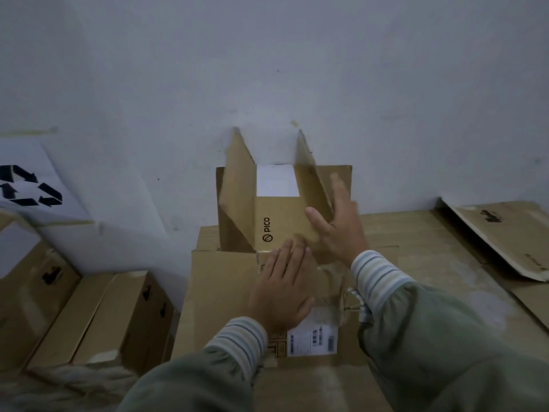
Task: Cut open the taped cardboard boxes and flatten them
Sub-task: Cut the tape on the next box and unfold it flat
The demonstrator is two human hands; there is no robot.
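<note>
Two hands on one opened box (285,221), lying on its side atop a stack of flattened cardboard (416,233), far end against the pale wall (267,69). Left hand (282,292) spread flat, fingers straight, pressing the near panel just below the printed logo. Right hand (335,221) also wide, fingers extended and laid against the right flap (312,179), gripping nothing. Two flaps standing up at the far end, the left flap (237,185) leaning outward, with a white label (277,181) showing between them. Empty, so probably light; likely to slide on the smooth cardboard beneath unless pinned by one palm. Stiff across the panels, weak along the creases and corners, so likely to fold only where already scored. Best held at the flap edges and along the long creases, then pushed down with flat palms rather than pinched. Loose clear tape (335,292) hanging near the right cuff, sticky and apt to catch a sleeve. More taped boxes (98,316) waiting at the lower left, beside a white sheet with a recycling sign (29,185). Another flattened piece (505,233) lying at the far right.
</note>
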